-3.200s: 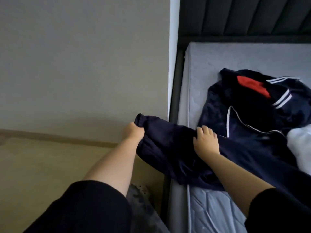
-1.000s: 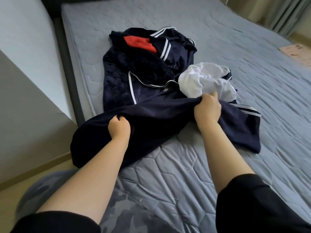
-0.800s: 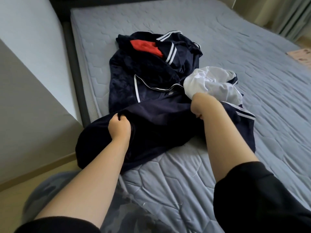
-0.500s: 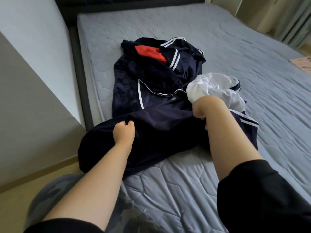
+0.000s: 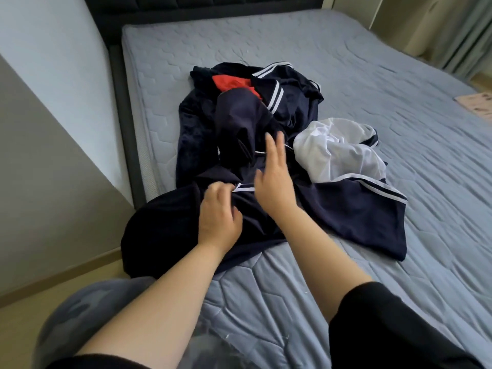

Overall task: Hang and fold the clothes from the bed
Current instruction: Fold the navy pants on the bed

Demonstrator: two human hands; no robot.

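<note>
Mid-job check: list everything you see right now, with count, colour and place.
Mattress: one, grey-blue, fills the view.
Navy clothes: heap, count unclear, white-striped, mattress's left half.
Red cloth: one, heap's far end.
White garment: one, heap's right side.
Headboard: one, dark, far end.
Wall: pale, left.
Curtain: one, pale, top right.
Paper: one, pinkish, right edge.
Left hand: one, fingers curled on navy clothes, grip unclear.
Right hand: one, open, over the heap.
Sleeves: two, black, bottom.

right hand (image 5: pixel 274 179) released navy garment (image 5: pixel 165 230), fingers now straight

motion blur on right hand (image 5: pixel 275 182)
</note>
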